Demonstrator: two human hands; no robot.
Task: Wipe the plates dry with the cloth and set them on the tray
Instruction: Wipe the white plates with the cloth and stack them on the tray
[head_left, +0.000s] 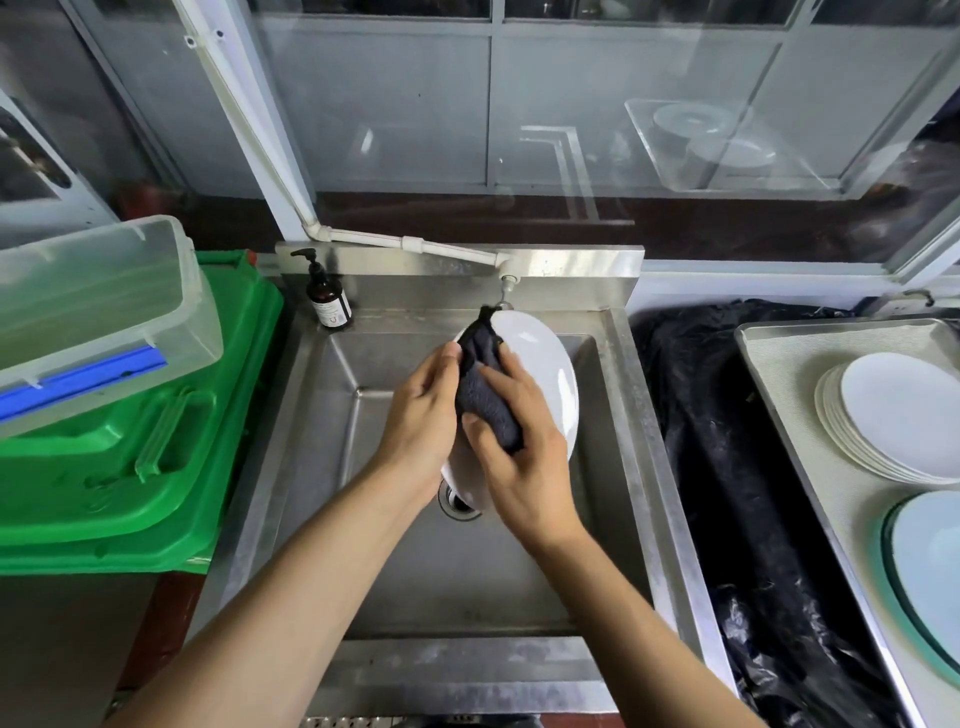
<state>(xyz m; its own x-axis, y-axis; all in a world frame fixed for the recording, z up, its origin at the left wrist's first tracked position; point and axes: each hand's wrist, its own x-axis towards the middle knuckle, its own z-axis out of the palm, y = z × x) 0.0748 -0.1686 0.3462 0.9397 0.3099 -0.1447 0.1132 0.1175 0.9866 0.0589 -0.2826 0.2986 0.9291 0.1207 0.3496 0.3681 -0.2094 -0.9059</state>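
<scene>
Two hands over sink: left hand holds one plate, right hand fingers grip cloth.

My one head camera looks steeply down and forward, close over the sink, window wall beyond.

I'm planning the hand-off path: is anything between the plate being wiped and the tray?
Nothing solid stands upright in between. The plate is over the sink; the tray lies to the right, past the sink's rim and a low black plastic sheet.
</scene>
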